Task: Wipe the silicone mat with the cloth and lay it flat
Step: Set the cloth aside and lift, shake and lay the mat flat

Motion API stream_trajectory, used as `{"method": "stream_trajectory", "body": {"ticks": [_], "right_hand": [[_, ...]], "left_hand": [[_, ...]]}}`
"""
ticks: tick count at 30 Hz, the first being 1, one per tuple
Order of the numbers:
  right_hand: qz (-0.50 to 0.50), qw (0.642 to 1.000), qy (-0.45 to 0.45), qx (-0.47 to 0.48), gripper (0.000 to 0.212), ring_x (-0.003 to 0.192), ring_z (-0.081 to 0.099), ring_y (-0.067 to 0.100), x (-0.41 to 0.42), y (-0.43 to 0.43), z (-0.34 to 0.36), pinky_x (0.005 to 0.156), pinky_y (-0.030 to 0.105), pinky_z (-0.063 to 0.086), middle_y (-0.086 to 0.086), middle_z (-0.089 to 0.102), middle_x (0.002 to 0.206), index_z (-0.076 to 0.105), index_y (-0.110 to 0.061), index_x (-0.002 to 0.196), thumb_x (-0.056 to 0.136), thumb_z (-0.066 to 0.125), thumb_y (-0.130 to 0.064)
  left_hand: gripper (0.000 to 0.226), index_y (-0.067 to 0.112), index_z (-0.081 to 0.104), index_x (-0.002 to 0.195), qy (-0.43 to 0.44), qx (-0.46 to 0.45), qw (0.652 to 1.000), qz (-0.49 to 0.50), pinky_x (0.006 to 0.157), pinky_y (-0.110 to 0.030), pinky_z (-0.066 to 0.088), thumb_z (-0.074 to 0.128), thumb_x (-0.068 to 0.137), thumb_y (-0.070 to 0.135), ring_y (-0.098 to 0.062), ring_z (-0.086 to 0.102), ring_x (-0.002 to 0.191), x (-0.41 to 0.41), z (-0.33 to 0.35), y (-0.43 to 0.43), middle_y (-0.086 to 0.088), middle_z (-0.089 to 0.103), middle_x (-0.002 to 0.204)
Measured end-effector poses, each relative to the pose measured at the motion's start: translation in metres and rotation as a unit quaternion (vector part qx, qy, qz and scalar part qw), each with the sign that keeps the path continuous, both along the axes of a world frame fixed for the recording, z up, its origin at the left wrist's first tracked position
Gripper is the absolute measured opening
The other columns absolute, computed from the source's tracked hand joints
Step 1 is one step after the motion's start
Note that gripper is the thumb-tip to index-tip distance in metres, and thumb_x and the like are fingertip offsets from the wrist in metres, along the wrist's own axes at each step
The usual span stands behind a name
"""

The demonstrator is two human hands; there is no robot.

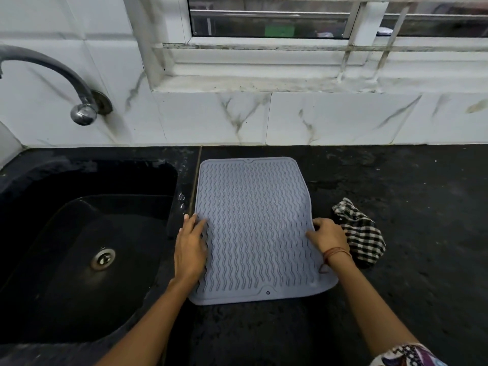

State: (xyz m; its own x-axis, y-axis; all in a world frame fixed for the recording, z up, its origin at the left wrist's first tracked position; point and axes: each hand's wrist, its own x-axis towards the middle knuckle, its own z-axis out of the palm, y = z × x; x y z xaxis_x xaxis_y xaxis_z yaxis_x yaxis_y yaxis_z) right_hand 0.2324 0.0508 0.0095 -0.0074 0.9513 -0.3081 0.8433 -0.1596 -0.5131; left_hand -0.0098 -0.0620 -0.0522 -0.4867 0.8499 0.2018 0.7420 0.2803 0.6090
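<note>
1. Two bare hands are resting on a grey silicone mat (253,228), which is lying spread out on the black countertop (396,186) just right of the sink (87,233).
2. The left hand (190,249) is lying flat along the mat's left edge, palm down, fingers together and pointing toward the far side; it is gripping nothing.
3. The right hand (328,237) is sitting on the mat's right edge with its fingers curled loosely down onto the ribbed surface; whether it is pinching the edge cannot be told.
4. A thin band is showing around the right wrist, and a patterned sleeve (406,356) is showing at the near right corner.
5. The mat's wavy ridges are facing up, its far edge is lying near the marble-patterned tiled wall (290,117), and its near edge, with a small hole in the middle, is lying close to the near side of the counter.
6. The mat's near right corner seems to be rising slightly off the counter; the rest is looking flat.
7. A black-and-white checked cloth (360,232) is lying crumpled on the counter just right of the mat, beside the right hand, with no hand holding it.
8. A curved metal tap (79,101) is sticking out of the wall over the far left of the sink, and a window frame (264,48) is running above the tiles.
</note>
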Motion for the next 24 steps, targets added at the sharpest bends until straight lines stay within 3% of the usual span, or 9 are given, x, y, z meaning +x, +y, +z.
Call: {"method": "stream_trajectory", "body": {"ticks": [3, 6, 10, 12, 14, 18, 21, 24], "right_hand": [[0.033, 0.999, 0.016, 0.040, 0.026, 0.094, 0.063, 0.030, -0.017, -0.007, 0.019, 0.077, 0.038, 0.049, 0.012, 0.068, 0.098, 0.066, -0.018, 0.110, 0.092, 0.047, -0.018], [0.081, 0.994, 0.016, 0.071, 0.025, 0.094, 0.063, 0.030, -0.041, -0.020, 0.039, 0.072, 0.032, 0.045, 0.009, 0.065, 0.092, 0.068, -0.016, 0.103, 0.094, 0.044, -0.018], [0.135, 0.985, -0.004, 0.109, 0.022, 0.099, 0.063, 0.030, -0.084, -0.043, 0.055, 0.072, 0.031, 0.044, 0.012, 0.067, 0.104, 0.065, -0.011, 0.098, 0.096, 0.045, -0.019], [0.157, 0.981, -0.004, 0.116, 0.023, 0.103, 0.061, 0.030, -0.104, -0.054, 0.057, 0.079, 0.034, 0.048, 0.012, 0.066, 0.108, 0.065, -0.011, 0.101, 0.096, 0.044, -0.020], [0.182, 0.976, 0.008, 0.122, 0.025, 0.103, 0.061, 0.030, -0.120, -0.063, 0.055, 0.078, 0.034, 0.047, 0.013, 0.066, 0.109, 0.064, -0.010, 0.104, 0.097, 0.042, -0.019], [0.139, 0.984, 0.038, 0.103, 0.028, 0.098, 0.061, 0.031, -0.122, -0.057, 0.049, 0.070, 0.031, 0.041, 0.015, 0.064, 0.104, 0.065, -0.009, 0.098, 0.097, 0.039, -0.019], [0.027, 0.992, 0.082, 0.095, 0.033, 0.080, 0.056, 0.028, -0.090, -0.026, 0.043, 0.066, 0.032, 0.039, 0.013, 0.055, 0.083, 0.052, -0.018, 0.064, 0.094, 0.039, -0.015], [-0.061, 0.987, 0.097, 0.110, 0.041, 0.074, 0.049, 0.027, -0.044, 0.000, 0.031, 0.066, 0.031, 0.034, 0.013, 0.049, 0.075, 0.038, -0.014, 0.048, 0.089, 0.044, -0.014]], "left_hand": [[0.036, 0.001, 0.053, 0.121, -0.037, 0.044, 0.998, -0.012, 0.112, -0.041, 0.029, 0.046, 0.087, -0.006, -0.028, 0.029, 0.137, 0.003, 0.007, 0.006, -0.017, 0.045, 0.138], [0.028, 0.002, 0.058, 0.116, -0.086, 0.095, 0.992, -0.008, 0.097, -0.029, 0.040, 0.046, 0.090, 0.003, -0.023, 0.052, 0.116, 0.008, 0.022, 0.017, -0.013, 0.057, 0.124], [0.022, 0.013, 0.065, 0.096, -0.289, 0.095, 0.953, 0.020, 0.075, -0.030, 0.045, 0.046, 0.093, 0.024, -0.015, 0.057, 0.084, 0.008, 0.042, 0.038, -0.003, 0.063, 0.089], [0.028, 0.014, 0.065, 0.094, -0.386, 0.085, 0.918, 0.025, 0.073, -0.030, 0.048, 0.043, 0.093, 0.032, -0.016, 0.061, 0.077, 0.006, 0.047, 0.045, -0.004, 0.065, 0.084], [0.031, 0.020, 0.067, 0.087, -0.424, 0.064, 0.903, 0.014, 0.077, -0.033, 0.051, 0.042, 0.093, 0.038, -0.019, 0.064, 0.082, 0.003, 0.048, 0.050, -0.008, 0.068, 0.089], [0.042, 0.017, 0.068, 0.082, -0.382, -0.009, 0.924, -0.013, 0.088, -0.046, 0.049, 0.043, 0.088, 0.051, -0.031, 0.064, 0.091, -0.002, 0.044, 0.048, -0.018, 0.069, 0.097], [0.034, 0.012, 0.067, 0.089, -0.335, -0.010, 0.942, -0.036, 0.080, -0.037, 0.045, 0.045, 0.091, 0.038, -0.021, 0.057, 0.084, -0.004, 0.044, 0.037, -0.009, 0.064, 0.089], [0.027, 0.006, 0.062, 0.110, -0.263, -0.025, 0.962, -0.071, 0.091, -0.026, 0.040, 0.048, 0.092, 0.021, -0.017, 0.055, 0.103, -0.004, 0.040, 0.029, -0.010, 0.064, 0.108]]}}
